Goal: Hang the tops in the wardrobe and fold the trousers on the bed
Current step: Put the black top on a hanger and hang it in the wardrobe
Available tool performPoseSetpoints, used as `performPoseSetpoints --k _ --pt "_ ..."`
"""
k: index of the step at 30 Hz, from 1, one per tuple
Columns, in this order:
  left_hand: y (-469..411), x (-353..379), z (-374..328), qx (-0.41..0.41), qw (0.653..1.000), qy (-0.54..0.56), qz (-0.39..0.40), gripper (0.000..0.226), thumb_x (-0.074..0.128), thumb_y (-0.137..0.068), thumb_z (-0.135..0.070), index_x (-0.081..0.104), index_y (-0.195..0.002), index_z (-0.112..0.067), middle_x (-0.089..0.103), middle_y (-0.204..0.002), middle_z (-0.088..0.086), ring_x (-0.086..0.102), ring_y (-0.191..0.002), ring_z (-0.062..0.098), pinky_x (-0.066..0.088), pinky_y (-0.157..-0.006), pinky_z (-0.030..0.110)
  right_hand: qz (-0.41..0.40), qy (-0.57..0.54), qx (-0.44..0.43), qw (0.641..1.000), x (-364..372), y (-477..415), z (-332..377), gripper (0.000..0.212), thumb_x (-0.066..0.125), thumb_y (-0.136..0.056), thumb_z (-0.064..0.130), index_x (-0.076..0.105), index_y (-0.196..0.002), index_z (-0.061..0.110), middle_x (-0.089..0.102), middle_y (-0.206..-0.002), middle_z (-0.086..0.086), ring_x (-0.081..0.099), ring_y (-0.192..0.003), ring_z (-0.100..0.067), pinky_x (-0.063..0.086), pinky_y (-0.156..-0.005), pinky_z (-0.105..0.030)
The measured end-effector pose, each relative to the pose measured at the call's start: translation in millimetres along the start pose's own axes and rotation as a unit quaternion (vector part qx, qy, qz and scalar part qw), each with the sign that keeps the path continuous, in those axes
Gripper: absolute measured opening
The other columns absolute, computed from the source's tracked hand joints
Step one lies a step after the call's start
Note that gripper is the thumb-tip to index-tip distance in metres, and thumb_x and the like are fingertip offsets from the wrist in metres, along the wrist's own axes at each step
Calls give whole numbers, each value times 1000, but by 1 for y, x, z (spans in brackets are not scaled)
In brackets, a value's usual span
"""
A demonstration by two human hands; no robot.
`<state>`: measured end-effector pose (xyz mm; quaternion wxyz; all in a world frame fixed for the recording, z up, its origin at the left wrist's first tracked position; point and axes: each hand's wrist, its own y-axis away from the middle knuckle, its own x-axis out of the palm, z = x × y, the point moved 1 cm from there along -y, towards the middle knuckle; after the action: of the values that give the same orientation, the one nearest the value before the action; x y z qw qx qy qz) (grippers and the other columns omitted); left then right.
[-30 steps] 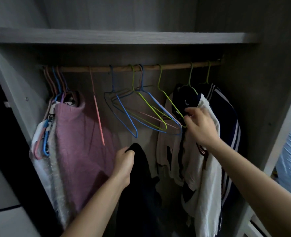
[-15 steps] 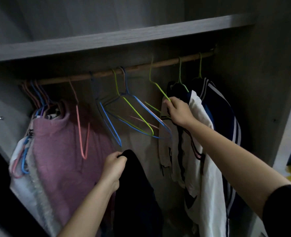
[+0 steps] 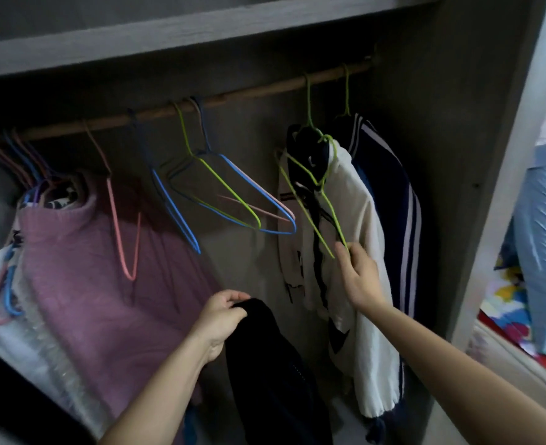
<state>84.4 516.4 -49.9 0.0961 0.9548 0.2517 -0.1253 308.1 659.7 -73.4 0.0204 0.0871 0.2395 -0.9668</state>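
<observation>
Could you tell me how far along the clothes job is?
Done: a pink sweater, white top and striped jacket hang on the rail. In hand: the left hand grips a black garment, the right hand pinches a green hanger off the rail. Left: hanging that garment; no folded trousers show.

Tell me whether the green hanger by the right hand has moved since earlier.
Yes. The green hanger is off the wooden rod now, lower down, in front of the white top.
</observation>
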Motion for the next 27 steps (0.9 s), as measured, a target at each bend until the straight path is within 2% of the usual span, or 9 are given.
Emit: performPoseSetpoints --k 4,6,8,11,14,19,21,25,27 --pt "5 11 10 6 998 33 -45 25 53 -90 9 69 -92 -10 69 -78 5 63 -69 15 51 -59 18 -87 10 -24 996 -28 53 -10 41 50 -98 52 36 -67 28 39 -58 9 39 -52 -6 32 -49 -23" --pt "9 14 15 17 999 18 -44 28 52 -89 10 68 -91 -13 69 -80 3 63 -73 15 52 -65 23 -76 17 13 997 -40 75 -16 47 58 -95 50 41 -67 16 42 -57 0 44 -52 -17 41 -52 -38" --pt "15 16 20 27 999 2 -36 28 52 -88 9 68 -90 -15 69 -83 2 63 -76 16 51 -71 26 -45 -4 66 997 -50 92 -13 35 65 -92 47 54 -78 17 53 -59 -7 55 -55 -27 51 -55 -44" --pt "22 18 30 25 999 -3 -40 21 55 -91 0 66 -89 -18 68 -86 3 63 -80 18 52 -77 32 -46 1 89 995 -64 118 -3 18 61 -95 48 63 -90 30 54 -57 7 51 -50 -10 46 -53 -33" --pt "29 23 45 21 999 8 -43 13 55 -93 -9 62 -87 -17 64 -84 3 60 -79 19 50 -72 32 -18 69 93 993 -80 156 2 24 52 -101 46 69 -92 33 53 -56 17 45 -51 -2 37 -54 -21" --pt "40 27 70 44 995 -74 -46 5 55 -88 -12 58 -92 -10 57 -78 0 53 -73 18 39 -57 29 147 77 130 977 -106 206 20 24 55 -99 47 76 -92 37 54 -57 -5 47 -55 -12 38 -55 -29" --pt "44 28 74 62 991 -107 -54 3 57 -85 -11 57 -88 -9 55 -75 0 52 -74 22 36 -60 31 215 100 142 961 -113 218 29 24 56 -96 51 77 -91 40 68 -76 -12 57 -66 -19 46 -66 -34" --pt "59 31 70 135 967 -211 -39 7 63 -80 -12 56 -78 -12 55 -67 -3 54 -66 23 35 -59 29 255 89 165 949 -120 231 45 36 53 -85 65 78 -91 39 62 -66 2 51 -60 -9 40 -57 -22" --pt "70 35 64 160 956 -246 -24 10 67 -76 -12 58 -75 -15 55 -64 -5 53 -59 13 34 -51 26 259 80 159 949 -116 231 51 33 54 -88 60 78 -92 38 64 -69 -2 52 -61 -13 41 -57 -23"
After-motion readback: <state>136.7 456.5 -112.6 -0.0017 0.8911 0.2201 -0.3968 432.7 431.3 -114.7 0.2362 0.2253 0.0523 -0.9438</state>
